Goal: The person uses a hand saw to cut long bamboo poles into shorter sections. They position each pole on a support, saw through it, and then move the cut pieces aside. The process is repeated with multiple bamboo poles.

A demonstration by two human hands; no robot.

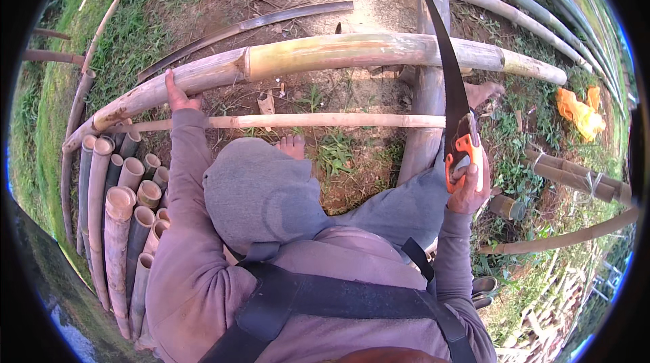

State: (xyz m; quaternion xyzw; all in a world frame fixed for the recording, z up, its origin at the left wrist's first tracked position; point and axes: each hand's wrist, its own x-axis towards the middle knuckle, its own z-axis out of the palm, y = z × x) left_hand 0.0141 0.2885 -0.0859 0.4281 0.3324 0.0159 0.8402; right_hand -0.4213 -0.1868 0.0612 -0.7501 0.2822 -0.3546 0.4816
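A long, thick bamboo pole [345, 51] stretches from left to right in front of me. My left hand [180, 94] is closed on its near side toward the left end, thumb up against it, the other fingers mostly hidden. In my right hand [468, 190] is a handsaw [452, 68], gripped by its orange and white handle. Its dark blade points away from me, tip up, and overlaps the pole in this view; whether it touches I cannot tell. Beneath the pole lies a thicker bamboo log [421, 139], running away from me.
A thin bamboo strip [325, 120] lies nearer my feet. Cut bamboo tubes [119, 204] stand bundled at my left. Long poles [521, 17] lie at far right, near a yellow plastic bag [581, 114]. Tied bamboo pieces [575, 177] rest at right. A dark split length [264, 22] lies beyond.
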